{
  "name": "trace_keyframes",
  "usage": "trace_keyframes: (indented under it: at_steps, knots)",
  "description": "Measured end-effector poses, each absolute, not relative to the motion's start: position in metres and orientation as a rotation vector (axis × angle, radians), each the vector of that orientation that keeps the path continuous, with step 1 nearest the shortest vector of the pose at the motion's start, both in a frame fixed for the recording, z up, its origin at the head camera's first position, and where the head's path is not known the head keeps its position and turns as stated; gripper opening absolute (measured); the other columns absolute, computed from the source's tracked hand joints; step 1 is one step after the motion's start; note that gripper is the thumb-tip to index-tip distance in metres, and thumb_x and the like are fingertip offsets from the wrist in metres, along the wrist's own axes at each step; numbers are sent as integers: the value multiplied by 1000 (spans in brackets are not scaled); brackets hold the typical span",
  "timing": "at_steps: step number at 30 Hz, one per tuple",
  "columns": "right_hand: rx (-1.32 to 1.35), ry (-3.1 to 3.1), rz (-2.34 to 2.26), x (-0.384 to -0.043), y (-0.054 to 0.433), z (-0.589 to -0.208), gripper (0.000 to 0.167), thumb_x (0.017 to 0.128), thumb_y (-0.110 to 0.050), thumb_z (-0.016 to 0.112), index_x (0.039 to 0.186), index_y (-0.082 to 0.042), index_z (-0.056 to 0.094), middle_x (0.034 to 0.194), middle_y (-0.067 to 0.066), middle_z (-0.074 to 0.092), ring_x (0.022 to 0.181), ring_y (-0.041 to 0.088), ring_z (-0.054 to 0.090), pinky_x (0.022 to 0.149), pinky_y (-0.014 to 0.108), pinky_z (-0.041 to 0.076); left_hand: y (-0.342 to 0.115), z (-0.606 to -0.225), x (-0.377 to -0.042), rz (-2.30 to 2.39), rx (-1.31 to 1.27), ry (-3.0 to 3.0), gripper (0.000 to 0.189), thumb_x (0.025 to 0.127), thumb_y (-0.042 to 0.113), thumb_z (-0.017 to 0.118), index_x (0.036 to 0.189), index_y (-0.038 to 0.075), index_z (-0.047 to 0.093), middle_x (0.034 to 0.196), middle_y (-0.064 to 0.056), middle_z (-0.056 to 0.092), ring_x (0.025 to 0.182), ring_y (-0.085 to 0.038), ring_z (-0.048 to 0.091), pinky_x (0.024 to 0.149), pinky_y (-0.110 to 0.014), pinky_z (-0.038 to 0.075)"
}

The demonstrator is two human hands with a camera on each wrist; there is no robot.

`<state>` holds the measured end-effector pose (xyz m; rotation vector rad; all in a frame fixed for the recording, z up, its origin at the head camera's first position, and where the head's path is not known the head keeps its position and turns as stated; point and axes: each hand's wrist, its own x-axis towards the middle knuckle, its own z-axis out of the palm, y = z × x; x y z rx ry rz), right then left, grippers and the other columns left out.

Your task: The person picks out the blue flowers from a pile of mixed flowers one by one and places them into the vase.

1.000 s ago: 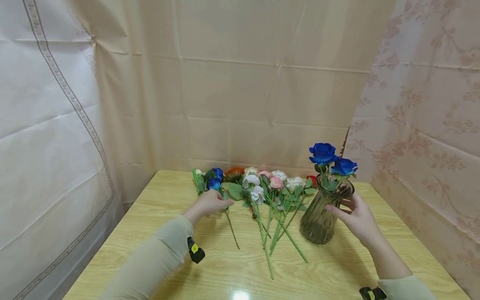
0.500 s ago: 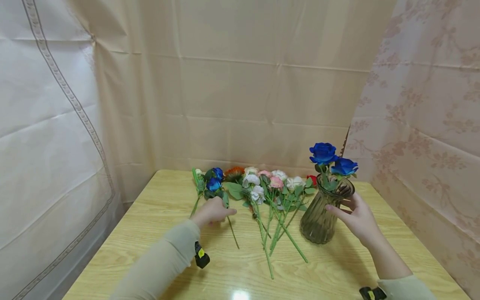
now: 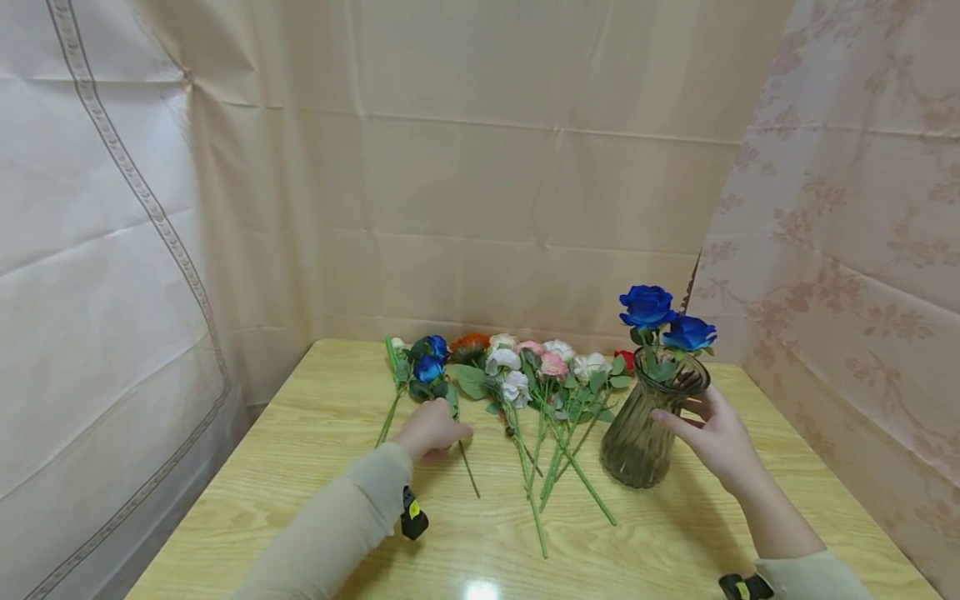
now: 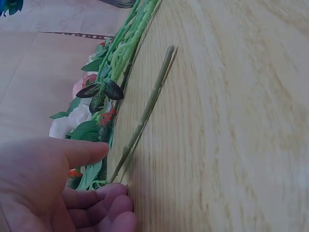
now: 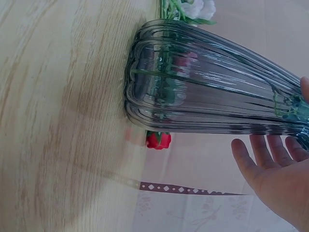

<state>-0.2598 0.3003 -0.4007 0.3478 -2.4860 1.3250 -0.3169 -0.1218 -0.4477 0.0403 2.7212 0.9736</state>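
Observation:
My right hand (image 3: 716, 437) holds the ribbed, smoky glass vase (image 3: 637, 442) near its neck, thumb in front and fingers behind. Two blue roses (image 3: 647, 307) stand in the vase, which leans a little to the right in the head view. Over the table, my left hand (image 3: 433, 429) is at the stem of a blue rose (image 3: 428, 368) lying there. In the left wrist view the brown-green stem (image 4: 147, 108) runs from between thumb and fingertips, with a gap visible between them. The fingers (image 4: 118, 205) are loosely bent and the thumb is extended.
Several artificial flowers lie along the table's back: white roses (image 3: 515, 388), a pink rose (image 3: 553, 365), an orange flower (image 3: 469, 347) and a red one (image 3: 624, 358). Their green stems (image 3: 585, 487) point toward the front. A beige curtain (image 3: 465, 183) hangs behind the wooden table (image 3: 285, 500).
My left hand has moved down and slightly right, from beside the blue rose heads to further along the stem. The right hand and vase keep their place.

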Motion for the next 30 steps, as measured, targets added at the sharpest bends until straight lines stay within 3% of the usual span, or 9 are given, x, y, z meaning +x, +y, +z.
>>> trace_keyframes:
  at_steps: [5, 14, 17, 19, 22, 25, 30]
  knots:
    - [347, -2488, 1325, -259, 300, -401, 75, 95, -34, 75, 156, -13, 37, 147, 16, 46, 129, 47, 49, 94, 49, 52, -121, -452, -319, 977, 14, 2747, 49, 91, 21, 72, 50, 17, 46, 42, 4, 35, 34, -15, 36, 33, -32, 42]
    - [349, -2487, 1321, -260, 301, -401, 75, 95, -34, 75, 157, -14, 36, 147, 16, 46, 129, 47, 49, 94, 51, 52, -118, -455, -323, 925, -14, 2806, 34, 91, 11, 68, 62, 12, 50, 46, 2, 35, 36, -16, 41, 33, -35, 45]
    - [351, -2487, 1324, -260, 301, -401, 75, 95, -34, 75, 157, -14, 36, 147, 16, 46, 129, 47, 49, 94, 48, 52, -118, -455, -324, 929, -9, 2810, 14, 91, 9, 67, 81, 4, 58, 49, 1, 39, 37, -17, 43, 34, -35, 47]
    - [354, -2486, 1326, -260, 301, -401, 76, 95, -33, 75, 157, -14, 36, 148, 16, 46, 129, 47, 49, 94, 48, 52, -119, -456, -323, 942, -9, 2809, 12, 92, 10, 67, 93, -1, 60, 51, -1, 41, 38, -17, 46, 34, -35, 47]
    - [357, -2486, 1326, -261, 301, -401, 76, 95, -33, 75, 157, -15, 35, 148, 16, 46, 129, 47, 49, 94, 47, 53, -122, -458, -323, 977, -2, 2794, 11, 92, 9, 67, 88, 0, 62, 51, 0, 42, 40, -18, 48, 35, -35, 47]
    - [354, -2485, 1326, -261, 301, -402, 76, 95, -34, 75, 157, -15, 36, 148, 16, 46, 129, 47, 49, 92, 38, 54, -124, -458, -322, 1010, 2, 2774, 32, 92, 9, 68, 62, 10, 56, 48, 2, 42, 41, -17, 49, 37, -33, 47]
    - [350, -2480, 1331, -261, 302, -402, 75, 95, -34, 75, 156, -13, 37, 147, 17, 47, 129, 47, 49, 85, 17, 48, -127, -454, -318, 1102, 7, 2722, 27, 90, 6, 69, 64, 6, 62, 51, -3, 53, 44, -17, 52, 40, -31, 48]
